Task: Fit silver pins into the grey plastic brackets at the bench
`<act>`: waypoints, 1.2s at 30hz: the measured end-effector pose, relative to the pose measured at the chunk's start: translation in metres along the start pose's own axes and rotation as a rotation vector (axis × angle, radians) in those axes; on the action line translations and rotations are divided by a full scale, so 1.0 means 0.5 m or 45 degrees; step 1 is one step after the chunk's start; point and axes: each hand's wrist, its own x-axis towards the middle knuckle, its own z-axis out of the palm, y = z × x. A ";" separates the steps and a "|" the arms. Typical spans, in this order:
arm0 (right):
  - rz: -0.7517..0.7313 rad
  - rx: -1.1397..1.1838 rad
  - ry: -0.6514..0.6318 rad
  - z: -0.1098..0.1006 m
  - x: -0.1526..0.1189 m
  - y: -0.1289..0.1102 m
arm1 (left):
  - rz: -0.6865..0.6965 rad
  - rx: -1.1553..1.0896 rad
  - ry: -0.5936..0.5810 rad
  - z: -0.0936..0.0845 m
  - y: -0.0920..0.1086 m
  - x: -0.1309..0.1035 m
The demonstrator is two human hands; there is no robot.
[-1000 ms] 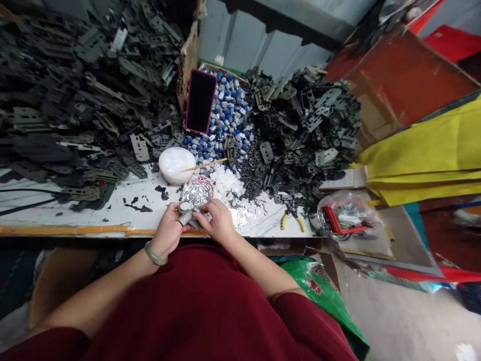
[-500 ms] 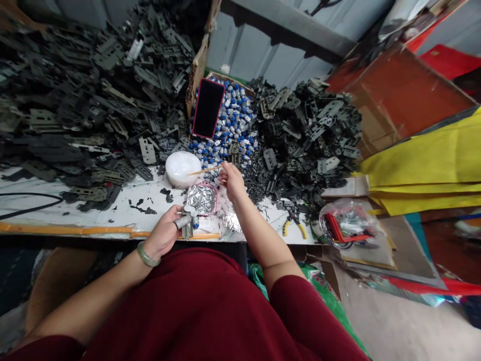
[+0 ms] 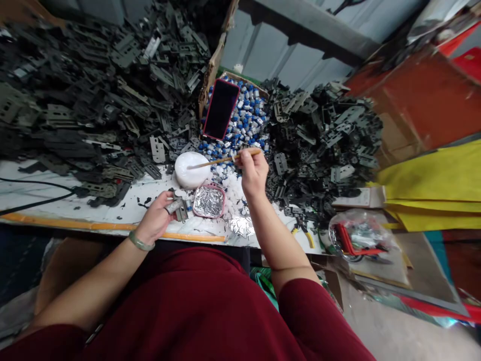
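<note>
My left hand [image 3: 153, 223] is closed round a grey metal hinge part [image 3: 181, 210], with a small blue-and-white piece showing at its side. It is held over the bench's front edge, left of a pink-rimmed container [image 3: 224, 201] full of small silver pins. Between the fingertips of my right hand [image 3: 255, 174] is a thin wooden stick [image 3: 220, 161]. The stick slants left, its tip at the white contents of a round white bowl [image 3: 188, 179]. White lumps [image 3: 236, 193] lie under and beside my right wrist.
Dark metal parts are heaped at left [image 3: 82, 105] and right [image 3: 323, 130]. Between them a phone [image 3: 221, 109] rests on many blue-and-white pieces [image 3: 250, 113]. Loose pins [image 3: 241, 226] and yellow-handled pliers [image 3: 308, 238] lie near the front edge, beside a plastic bag [image 3: 361, 233].
My left hand has moved left with the hinge part, away from the pin container. My right hand has shifted right, and more of the stick shows. The whole view has swung slightly.
</note>
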 end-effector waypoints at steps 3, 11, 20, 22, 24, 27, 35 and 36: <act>0.090 0.096 -0.070 -0.016 -0.023 -0.005 | 0.029 -0.004 -0.016 -0.005 0.012 0.006; 0.161 0.216 -0.207 -0.042 -0.047 -0.010 | -0.049 0.007 -0.207 -0.014 0.024 0.001; 0.134 0.001 -0.002 0.005 0.030 0.034 | -0.324 0.060 -0.404 -0.001 0.002 -0.023; 0.146 -0.184 -0.168 0.026 0.043 0.054 | -0.354 0.067 -0.442 0.001 -0.007 -0.028; 0.192 -0.396 -0.385 0.028 0.044 0.069 | -0.360 0.063 -0.468 -0.001 -0.014 -0.030; 0.238 -0.862 -0.398 -0.008 0.028 0.091 | -0.349 0.046 -0.458 -0.009 -0.021 -0.026; 0.209 -1.396 -0.188 -0.089 -0.003 0.175 | -0.320 0.012 -0.427 0.003 -0.033 -0.021; 0.200 -1.374 -0.177 -0.094 -0.004 0.176 | -0.312 0.002 -0.413 0.004 -0.036 -0.022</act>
